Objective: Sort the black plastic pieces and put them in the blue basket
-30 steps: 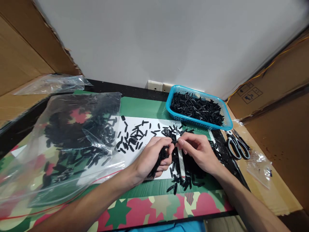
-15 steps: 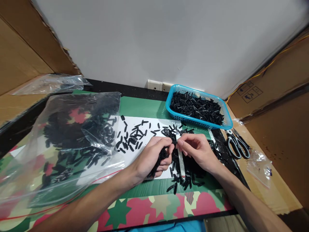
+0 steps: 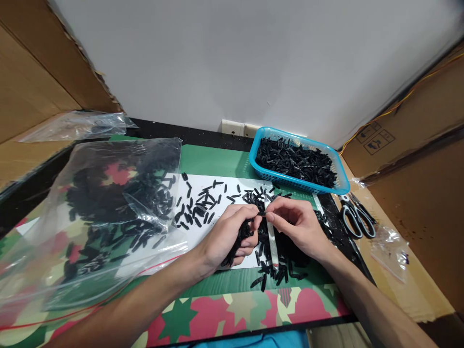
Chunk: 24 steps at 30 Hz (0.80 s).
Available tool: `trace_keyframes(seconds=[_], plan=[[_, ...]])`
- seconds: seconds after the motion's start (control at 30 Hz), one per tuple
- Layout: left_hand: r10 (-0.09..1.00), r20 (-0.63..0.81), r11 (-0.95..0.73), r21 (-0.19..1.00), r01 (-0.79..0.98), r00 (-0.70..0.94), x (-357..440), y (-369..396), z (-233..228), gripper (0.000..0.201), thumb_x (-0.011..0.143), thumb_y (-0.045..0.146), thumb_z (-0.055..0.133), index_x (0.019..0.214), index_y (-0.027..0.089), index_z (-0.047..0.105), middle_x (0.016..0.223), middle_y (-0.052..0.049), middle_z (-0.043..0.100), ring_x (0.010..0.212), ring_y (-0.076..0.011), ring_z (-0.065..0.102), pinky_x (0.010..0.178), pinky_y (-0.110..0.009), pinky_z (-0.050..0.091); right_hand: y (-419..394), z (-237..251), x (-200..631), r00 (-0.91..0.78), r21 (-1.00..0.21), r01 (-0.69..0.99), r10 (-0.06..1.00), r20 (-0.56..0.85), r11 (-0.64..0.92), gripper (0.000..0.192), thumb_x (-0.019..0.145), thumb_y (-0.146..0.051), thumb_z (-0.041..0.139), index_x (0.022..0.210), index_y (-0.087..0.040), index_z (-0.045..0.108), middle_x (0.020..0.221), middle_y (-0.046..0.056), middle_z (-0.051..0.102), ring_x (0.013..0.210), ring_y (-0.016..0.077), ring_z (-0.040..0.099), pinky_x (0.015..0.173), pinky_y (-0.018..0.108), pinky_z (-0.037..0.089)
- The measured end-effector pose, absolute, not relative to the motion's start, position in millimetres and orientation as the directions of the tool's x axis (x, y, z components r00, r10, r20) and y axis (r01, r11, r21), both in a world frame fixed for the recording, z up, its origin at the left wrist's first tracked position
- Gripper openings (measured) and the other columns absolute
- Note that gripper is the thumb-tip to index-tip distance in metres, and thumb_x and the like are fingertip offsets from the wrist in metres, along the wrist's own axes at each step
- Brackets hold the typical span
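Where the wall (image 3: 224,63) rises behind the counter (image 3: 203,137), we log a printed mat (image 3: 217,157) spread over the surface, green with a patterned near border. On its left lies a large clear bag (image 3: 97,152), with many dark pieces visible through it. We trace the left forearm (image 3: 145,299) and right forearm (image 3: 373,299) from the near edge, slanting inward until the hands almost meet. Beneath the left hand runs a white sheet (image 3: 197,239), strewn with black pieces; beyond the right hand stands a blue basket (image 3: 295,183) filled with more.

Left hand (image 3: 224,232): thumb uppermost, fingers curled round a bunch of black pieces (image 3: 241,237). We read this grip as snug, with thumb and forefinger also pinching one piece. Right hand (image 3: 297,224): forefinger bent, thumb below it, a narrow pinch at the piece's other end.

To the right we note scissors (image 3: 358,218), handles towards us. A slim white tool (image 3: 271,241) lies on the loose pieces, passing below the gap between the hands. Smallest, the single black piece (image 3: 261,213) bridges both sets of fingertips; its ends are hidden from us.
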<state>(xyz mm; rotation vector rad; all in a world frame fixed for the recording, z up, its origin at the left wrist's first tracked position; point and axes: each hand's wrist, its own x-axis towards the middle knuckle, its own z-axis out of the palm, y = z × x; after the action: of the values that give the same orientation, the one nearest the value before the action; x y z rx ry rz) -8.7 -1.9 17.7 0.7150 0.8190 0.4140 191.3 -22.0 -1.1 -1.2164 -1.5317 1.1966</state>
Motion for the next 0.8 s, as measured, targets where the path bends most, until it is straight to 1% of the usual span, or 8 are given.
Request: trace_keyframes(seconds=[0.17,0.3,0.37,0.43,0.5,0.57,0.67,0.8], plan=[[0.585,-0.514,0.7,0.71,-0.071,0.628,-9.0,-2.0,18.0,0.029,0.095,0.046,0.051,0.078,0.023,0.048,0.05,0.008,0.037,0.039,-0.0066,0.021,0.032,-0.012,0.018,-26.6,0.3,189.9,-0.208,-0.886,0.375,0.956,0.208,0.274,0.021,0.1,-0.038,0.067,0.091,-0.02,0.073,0.08,0.003,0.066,0.064,0.0151,0.054,0.058,0.029,0.043],[0.584,-0.524,0.714,0.696,-0.084,0.62,-9.8,-2.7,19.7,0.028,0.096,0.045,0.05,0.078,0.023,0.048,0.051,0.007,0.037,0.04,-0.007,0.024,0.033,-0.012,0.019,-27.1,-1.8,206.7,-0.197,-0.472,0.659,0.74,0.643,0.586,0.007,0.096,-0.022,0.069,0.094,-0.024,0.075,0.088,0.008,0.075,0.072,0.0214,0.065,0.065,0.036,0.05],[0.586,-0.529,0.715,0.694,-0.085,0.614,-10.1,-3.2,19.9,0.033,0.099,0.05,0.047,0.078,0.023,0.048,0.052,0.007,0.037,0.04,-0.007,0.024,0.034,-0.011,0.019,-20.6,-3.4,224.5,-0.113,-0.302,0.798,0.622,0.775,0.521,0.009,0.093,-0.02,0.072,0.099,-0.025,0.076,0.093,0.008,0.077,0.082,0.025,0.069,0.077,0.04,0.052],[0.583,-0.527,0.717,0.692,-0.085,0.618,-10.5,-3.4,18.9,0.039,0.1,0.056,0.044,0.079,0.023,0.047,0.052,0.007,0.037,0.041,-0.0069,0.024,0.034,-0.011,0.018,-10.0,-4.6,243.6,0.062,-0.243,0.936,0.564,0.824,0.253,0.006,0.095,-0.025,0.07,0.098,-0.024,0.076,0.096,0.009,0.078,0.094,0.0292,0.067,0.095,0.049,0.044],[0.576,-0.523,0.72,0.689,-0.086,0.628,-11.0,-3.6,17.2,0.041,0.101,0.059,0.044,0.079,0.024,0.047,0.052,0.007,0.037,0.041,-0.0068,0.024,0.034,-0.011,0.018,1.1,-5.6,257.4,0.208,-0.263,0.965,0.559,0.803,0.019,0.015,0.097,-0.035,0.068,0.096,-0.023,0.077,0.103,0.009,0.078,0.106,0.0338,0.063,0.102,0.055,0.034],[0.572,-0.516,0.72,0.689,-0.088,0.638,-11.3,-3.7,15.8,0.042,0.101,0.06,0.044,0.08,0.024,0.047,0.053,0.007,0.037,0.041,-0.0068,0.025,0.034,-0.011,0.019,7.7,-6.1,260.8,0.265,-0.301,0.953,0.596,0.758,-0.041,0.022,0.098,-0.039,0.066,0.107,-0.023,0.077,0.111,0.009,0.076,0.112,0.0351,0.06,0.103,0.056,0.031],[0.571,-0.504,0.713,0.696,-0.087,0.648,-10.6,-4.4,15.7,0.045,0.101,0.064,0.043,0.082,0.024,0.047,0.052,0.007,0.038,0.041,-0.0068,0.025,0.033,-0.011,0.02,3.8,-4.1,245.2,0.244,-0.453,0.88,0.679,0.692,0.145,0.032,0.099,-0.035,0.063,0.128,-0.023,0.068,0.112,0.009,0.073,0.108,0.0305,0.063,0.1,0.05,0.038],[0.603,-0.501,0.688,0.72,-0.087,0.621,-7.5,-6.4,16.9,0.044,0.099,0.069,0.044,0.089,0.026,0.048,0.05,0.008,0.038,0.039,-0.0068,0.023,0.033,-0.011,0.019,-16.3,1.1,206.9,0.007,-0.702,0.54,0.831,0.556,0.465,0.011,0.102,-0.026,0.063,0.109,-0.024,0.071,0.104,0.007,0.072,0.095,0.024,0.065,0.086,0.04,0.05]])
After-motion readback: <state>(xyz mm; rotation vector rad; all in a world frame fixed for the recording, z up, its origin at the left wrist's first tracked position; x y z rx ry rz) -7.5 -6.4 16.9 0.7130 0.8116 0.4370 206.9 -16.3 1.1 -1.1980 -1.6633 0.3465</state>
